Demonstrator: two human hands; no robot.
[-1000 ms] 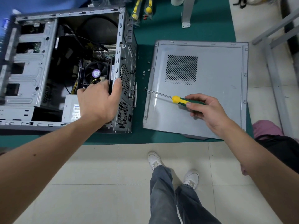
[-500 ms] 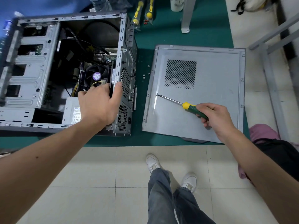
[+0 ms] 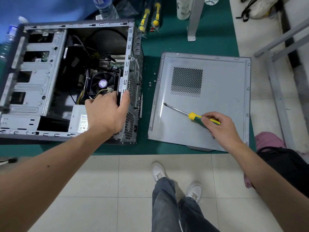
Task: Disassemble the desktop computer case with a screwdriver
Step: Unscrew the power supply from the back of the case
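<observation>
The open grey computer case [image 3: 36, 84] lies on its side on the green table, showing a fan, cables and power supply inside. My left hand [image 3: 107, 113] grips the case's rear edge, thumb outside on the perforated rear panel, fingers inside. The removed side panel [image 3: 217, 97] lies flat to the right of the case. My right hand [image 3: 220, 128] holds the green-and-yellow screwdriver [image 3: 195, 117] by its handle low over that panel, the tip pointing left toward the panel's left rim.
Several loose screws [image 3: 152, 82] lie on the green table [image 3: 167, 46] between case and panel. Two packaged yellow screwdrivers [image 3: 150, 17], a white cup [image 3: 183, 9], a metal post [image 3: 194, 19] and a water bottle [image 3: 105, 7] stand at the back. A metal frame [image 3: 277, 91] is at right.
My right hand has drawn the screwdriver rightward and down, away from the case, over the side panel. My left hand keeps its grip on the case's rear edge.
</observation>
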